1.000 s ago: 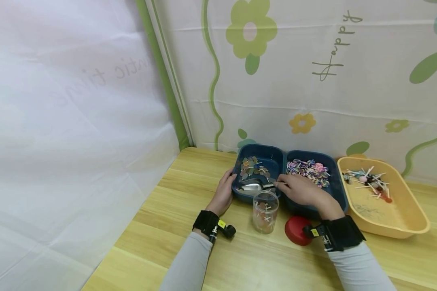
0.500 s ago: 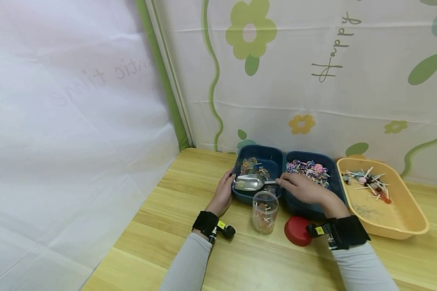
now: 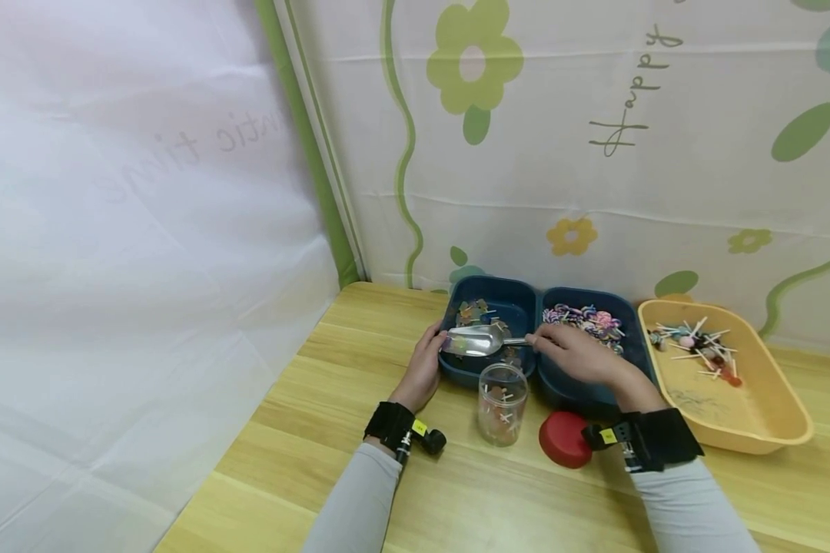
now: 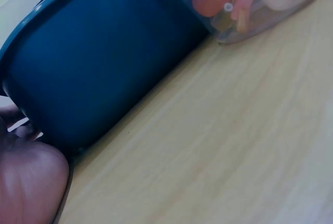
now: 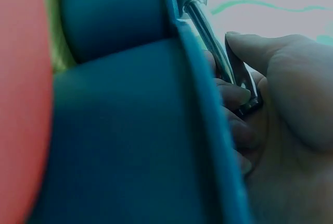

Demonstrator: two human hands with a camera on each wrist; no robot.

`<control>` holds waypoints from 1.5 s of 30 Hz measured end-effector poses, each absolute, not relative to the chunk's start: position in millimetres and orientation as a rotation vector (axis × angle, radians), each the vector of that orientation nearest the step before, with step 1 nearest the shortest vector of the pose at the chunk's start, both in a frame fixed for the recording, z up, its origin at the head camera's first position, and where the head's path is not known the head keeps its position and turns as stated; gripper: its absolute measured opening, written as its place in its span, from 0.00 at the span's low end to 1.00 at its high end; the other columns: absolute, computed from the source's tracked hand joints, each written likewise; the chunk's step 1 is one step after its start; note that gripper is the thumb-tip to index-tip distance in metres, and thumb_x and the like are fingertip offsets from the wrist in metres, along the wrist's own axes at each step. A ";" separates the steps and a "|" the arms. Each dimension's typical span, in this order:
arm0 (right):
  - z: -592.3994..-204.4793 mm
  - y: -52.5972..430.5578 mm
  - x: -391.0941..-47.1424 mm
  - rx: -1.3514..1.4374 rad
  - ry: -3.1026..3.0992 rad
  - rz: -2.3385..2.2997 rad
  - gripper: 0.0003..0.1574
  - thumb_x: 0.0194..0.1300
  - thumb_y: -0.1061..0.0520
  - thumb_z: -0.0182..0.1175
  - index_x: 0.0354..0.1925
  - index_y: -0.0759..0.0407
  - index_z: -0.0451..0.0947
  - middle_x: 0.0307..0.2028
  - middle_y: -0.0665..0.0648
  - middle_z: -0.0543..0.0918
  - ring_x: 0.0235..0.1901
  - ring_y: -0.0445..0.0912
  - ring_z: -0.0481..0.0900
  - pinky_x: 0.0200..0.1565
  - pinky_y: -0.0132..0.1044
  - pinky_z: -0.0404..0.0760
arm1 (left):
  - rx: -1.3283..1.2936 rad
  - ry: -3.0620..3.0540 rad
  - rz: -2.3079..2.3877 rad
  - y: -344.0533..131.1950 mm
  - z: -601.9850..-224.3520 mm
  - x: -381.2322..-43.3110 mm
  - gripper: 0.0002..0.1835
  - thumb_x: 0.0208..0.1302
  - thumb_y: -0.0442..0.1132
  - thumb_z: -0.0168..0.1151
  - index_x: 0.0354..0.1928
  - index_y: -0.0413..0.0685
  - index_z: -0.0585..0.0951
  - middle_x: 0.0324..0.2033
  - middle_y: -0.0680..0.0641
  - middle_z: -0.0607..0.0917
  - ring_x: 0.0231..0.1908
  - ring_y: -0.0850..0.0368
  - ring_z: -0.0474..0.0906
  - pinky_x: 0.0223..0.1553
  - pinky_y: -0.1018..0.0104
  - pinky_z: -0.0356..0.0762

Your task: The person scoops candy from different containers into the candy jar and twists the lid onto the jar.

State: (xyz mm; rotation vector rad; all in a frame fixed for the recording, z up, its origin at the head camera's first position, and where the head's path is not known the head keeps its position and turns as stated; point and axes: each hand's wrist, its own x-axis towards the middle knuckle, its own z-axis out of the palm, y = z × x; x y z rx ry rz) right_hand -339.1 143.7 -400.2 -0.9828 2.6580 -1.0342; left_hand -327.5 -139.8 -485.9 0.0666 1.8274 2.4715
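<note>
Scoop (image 3: 480,338) hangs roughly level over the left blue bin (image 3: 465,378), likely to avoid spilling; the right hand's (image 3: 581,355) fingers grip its handle (image 3: 516,341). The left hand (image 3: 422,370) holds the bin's side, fingers partly hidden, probably steadying it.

We note a silver metal scoop (image 3: 476,341) roughly level over the left dark-blue bin (image 4: 109,57), handle gripped by the right fingers (image 5: 235,94), mouth facing the left fingers (image 3: 432,338). A yellow-green bit shows in its bowl. Bin upright, left fingers on its side; we see small lollipops (image 3: 474,312) inside.
</note>
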 end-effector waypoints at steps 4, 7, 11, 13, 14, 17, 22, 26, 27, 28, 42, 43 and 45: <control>-402.6 142.1 -339.2 -0.985 2.624 -1.041 0.16 0.82 0.55 0.49 0.40 0.63 0.79 0.29 0.52 0.74 0.31 0.46 0.70 0.36 0.39 0.69 | 0.061 1.831 2.463 -140.0 -485.5 -326.6 0.27 0.84 0.44 0.39 0.79 0.44 0.58 0.77 0.41 0.57 0.77 0.50 0.51 0.77 0.53 0.50; -403.9 143.1 -340.7 -0.959 2.617 -1.045 0.17 0.82 0.55 0.49 0.41 0.64 0.79 0.30 0.52 0.73 0.32 0.47 0.70 0.36 0.40 0.69 | 0.067 1.838 2.456 -140.3 -486.3 -326.9 0.27 0.85 0.45 0.39 0.79 0.44 0.59 0.78 0.41 0.57 0.77 0.50 0.49 0.77 0.52 0.49; -405.3 146.4 -343.3 -0.928 2.611 -1.042 0.19 0.83 0.53 0.48 0.42 0.65 0.78 0.31 0.53 0.74 0.33 0.48 0.71 0.36 0.41 0.70 | 0.091 1.832 2.462 -139.7 -486.3 -327.1 0.28 0.85 0.47 0.38 0.79 0.44 0.59 0.77 0.42 0.58 0.77 0.50 0.50 0.78 0.52 0.48; -406.0 148.9 -344.4 -0.916 2.607 -1.052 0.19 0.83 0.52 0.48 0.40 0.64 0.78 0.30 0.53 0.73 0.32 0.48 0.70 0.35 0.41 0.69 | 0.101 1.832 2.465 -139.3 -485.7 -326.8 0.28 0.85 0.48 0.37 0.79 0.44 0.59 0.77 0.42 0.59 0.77 0.50 0.51 0.77 0.53 0.49; -406.2 150.3 -344.7 -0.914 2.607 -1.062 0.19 0.83 0.52 0.48 0.39 0.63 0.78 0.30 0.53 0.72 0.31 0.48 0.70 0.35 0.40 0.69 | 0.105 1.831 2.467 -139.1 -485.6 -326.8 0.28 0.85 0.48 0.37 0.78 0.43 0.59 0.76 0.41 0.60 0.77 0.50 0.52 0.77 0.53 0.50; -407.0 154.7 -345.7 -0.906 2.610 -1.091 0.18 0.83 0.53 0.48 0.37 0.61 0.76 0.29 0.53 0.70 0.31 0.48 0.69 0.34 0.40 0.67 | 0.107 1.824 2.468 -138.9 -485.8 -327.0 0.27 0.85 0.47 0.36 0.78 0.43 0.59 0.76 0.42 0.61 0.76 0.50 0.54 0.77 0.53 0.52; -407.4 162.0 -347.7 -0.895 2.610 -1.141 0.19 0.83 0.53 0.46 0.40 0.63 0.77 0.33 0.57 0.74 0.34 0.49 0.70 0.36 0.41 0.70 | 0.100 1.816 2.478 -138.6 -486.5 -326.9 0.27 0.86 0.46 0.36 0.78 0.44 0.60 0.74 0.43 0.64 0.75 0.50 0.57 0.76 0.54 0.55; -404.5 169.1 -348.4 -0.828 2.577 -1.222 0.20 0.84 0.49 0.45 0.40 0.61 0.75 0.33 0.58 0.74 0.32 0.49 0.71 0.34 0.41 0.72 | 0.114 1.795 2.493 -138.2 -486.3 -326.3 0.26 0.86 0.45 0.36 0.78 0.43 0.60 0.74 0.41 0.64 0.76 0.47 0.57 0.76 0.53 0.56; -403.0 171.0 -348.3 -0.812 2.556 -1.258 0.21 0.84 0.48 0.45 0.40 0.60 0.75 0.31 0.58 0.73 0.29 0.49 0.70 0.31 0.40 0.72 | 0.117 1.789 2.494 -138.2 -486.4 -326.2 0.26 0.86 0.45 0.36 0.78 0.42 0.59 0.75 0.40 0.64 0.76 0.46 0.57 0.76 0.53 0.56; -400.7 173.2 -347.6 -0.798 2.542 -1.290 0.21 0.84 0.48 0.45 0.39 0.60 0.74 0.30 0.57 0.72 0.26 0.49 0.69 0.29 0.40 0.72 | 0.120 1.787 2.494 -138.2 -486.8 -326.2 0.27 0.86 0.45 0.36 0.78 0.41 0.59 0.75 0.39 0.63 0.76 0.45 0.56 0.76 0.52 0.56; -337.9 208.2 -312.8 -1.002 2.577 -1.412 0.17 0.84 0.57 0.44 0.35 0.58 0.71 0.19 0.54 0.64 0.16 0.50 0.63 0.20 0.42 0.66 | 0.150 1.758 2.496 -139.6 -488.1 -326.4 0.27 0.86 0.44 0.37 0.79 0.42 0.57 0.76 0.37 0.60 0.76 0.43 0.57 0.75 0.49 0.57; -332.9 211.4 -308.7 -1.015 2.594 -1.411 0.16 0.84 0.58 0.44 0.35 0.58 0.71 0.19 0.54 0.63 0.16 0.49 0.63 0.20 0.41 0.66 | 0.152 1.759 2.497 -139.6 -487.9 -326.4 0.27 0.86 0.44 0.37 0.79 0.42 0.57 0.76 0.37 0.60 0.76 0.43 0.57 0.75 0.49 0.57; -323.8 218.5 -300.2 -1.048 2.641 -1.405 0.15 0.83 0.61 0.45 0.36 0.56 0.73 0.19 0.53 0.63 0.16 0.48 0.63 0.20 0.40 0.66 | 0.163 1.753 2.503 -139.7 -487.4 -326.8 0.27 0.86 0.44 0.37 0.79 0.42 0.56 0.77 0.36 0.60 0.76 0.42 0.57 0.75 0.49 0.57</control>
